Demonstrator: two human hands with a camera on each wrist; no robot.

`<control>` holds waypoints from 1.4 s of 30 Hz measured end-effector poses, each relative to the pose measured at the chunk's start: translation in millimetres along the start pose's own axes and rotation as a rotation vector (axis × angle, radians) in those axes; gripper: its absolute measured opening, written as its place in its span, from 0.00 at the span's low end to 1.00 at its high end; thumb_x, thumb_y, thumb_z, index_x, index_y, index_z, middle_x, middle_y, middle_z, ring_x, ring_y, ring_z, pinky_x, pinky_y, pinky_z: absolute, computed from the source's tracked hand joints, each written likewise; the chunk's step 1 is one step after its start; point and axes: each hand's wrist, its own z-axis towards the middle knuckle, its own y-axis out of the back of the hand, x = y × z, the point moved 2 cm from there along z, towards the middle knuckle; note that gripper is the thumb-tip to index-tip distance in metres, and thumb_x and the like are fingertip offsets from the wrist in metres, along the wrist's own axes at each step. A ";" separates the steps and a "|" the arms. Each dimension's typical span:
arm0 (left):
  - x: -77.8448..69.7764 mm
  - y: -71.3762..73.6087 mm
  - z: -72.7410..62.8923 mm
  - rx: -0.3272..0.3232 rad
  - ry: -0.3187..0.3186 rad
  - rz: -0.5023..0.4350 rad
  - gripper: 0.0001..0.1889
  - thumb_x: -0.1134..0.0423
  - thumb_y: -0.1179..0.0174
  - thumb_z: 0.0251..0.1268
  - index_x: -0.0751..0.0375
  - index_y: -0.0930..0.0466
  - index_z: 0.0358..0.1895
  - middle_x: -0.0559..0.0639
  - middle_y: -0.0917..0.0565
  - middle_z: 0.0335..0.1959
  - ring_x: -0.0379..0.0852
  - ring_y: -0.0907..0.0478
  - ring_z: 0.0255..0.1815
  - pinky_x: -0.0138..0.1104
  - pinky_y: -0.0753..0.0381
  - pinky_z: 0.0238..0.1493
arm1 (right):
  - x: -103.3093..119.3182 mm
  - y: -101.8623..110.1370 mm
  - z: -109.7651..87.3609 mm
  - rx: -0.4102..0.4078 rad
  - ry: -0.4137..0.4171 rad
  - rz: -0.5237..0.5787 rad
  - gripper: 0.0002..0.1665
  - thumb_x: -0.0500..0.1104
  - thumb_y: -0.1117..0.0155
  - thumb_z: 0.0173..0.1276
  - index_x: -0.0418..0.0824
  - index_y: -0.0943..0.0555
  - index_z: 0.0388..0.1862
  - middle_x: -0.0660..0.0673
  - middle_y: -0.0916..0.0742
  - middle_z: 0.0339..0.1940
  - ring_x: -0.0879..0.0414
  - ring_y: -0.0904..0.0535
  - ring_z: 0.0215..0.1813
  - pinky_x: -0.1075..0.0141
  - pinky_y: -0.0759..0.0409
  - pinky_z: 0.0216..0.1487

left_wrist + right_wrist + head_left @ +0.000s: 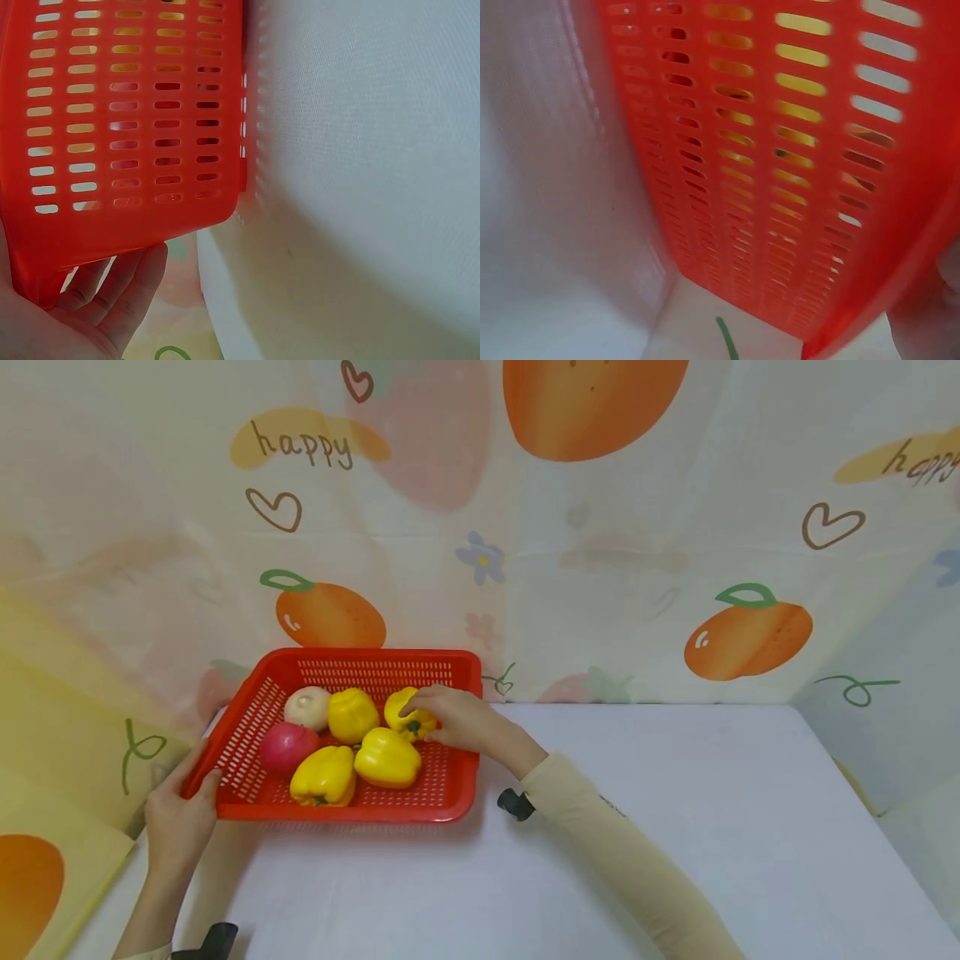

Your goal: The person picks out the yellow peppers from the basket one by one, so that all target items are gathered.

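A red plastic basket with slotted walls is over the left part of the table. My left hand grips its left rim, and the left wrist view shows several fingers under the lip. Over the right rim reaches my right hand, its fingers and thumb around a yellow bell pepper in the back right of the basket. Other yellow peppers lie beside it: one at the back, one in the middle, one in front. At the left are a white onion-like bulb and a round pinkish-red fruit.
The white-covered table extends to the right of the basket. Close behind it rises a fruit-printed cloth backdrop. Black wrist-camera mounts show at the right wrist and left wrist.
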 end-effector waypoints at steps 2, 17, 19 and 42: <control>1.2 0.8 0.1 0.007 0.011 -0.010 0.26 0.58 0.50 0.74 0.42 0.36 0.73 0.58 0.32 0.71 0.57 0.32 0.61 0.25 0.32 0.56 | 1.6 -2.8 3.8 0.019 -0.005 -0.024 0.27 0.40 0.30 0.64 0.48 0.21 0.62 0.52 0.21 0.64 0.56 0.30 0.67 0.66 0.29 0.63; 2.4 -0.8 0.6 0.014 0.028 -0.032 0.26 0.57 0.51 0.74 0.39 0.37 0.73 0.56 0.33 0.72 0.57 0.34 0.63 0.31 0.33 0.60 | 3.8 -11.0 24.7 0.144 0.016 -0.243 0.30 0.36 0.31 0.64 0.53 0.22 0.65 0.53 0.26 0.70 0.58 0.36 0.73 0.64 0.33 0.67; 3.4 -0.8 0.7 0.016 0.034 -0.030 0.26 0.57 0.51 0.74 0.38 0.37 0.73 0.57 0.33 0.72 0.57 0.34 0.63 0.31 0.33 0.60 | 5.7 -13.0 27.3 0.152 0.042 -0.292 0.31 0.35 0.32 0.63 0.55 0.21 0.64 0.53 0.26 0.71 0.57 0.38 0.74 0.63 0.32 0.66; 0.1 -1.5 1.9 0.008 0.022 -0.078 0.25 0.58 0.48 0.73 0.42 0.35 0.72 0.52 0.32 0.72 0.46 0.32 0.63 0.14 0.35 0.48 | 9.2 -22.8 55.0 0.234 0.175 -0.643 0.27 0.47 0.43 0.74 0.60 0.30 0.71 0.58 0.31 0.74 0.55 0.36 0.72 0.61 0.29 0.64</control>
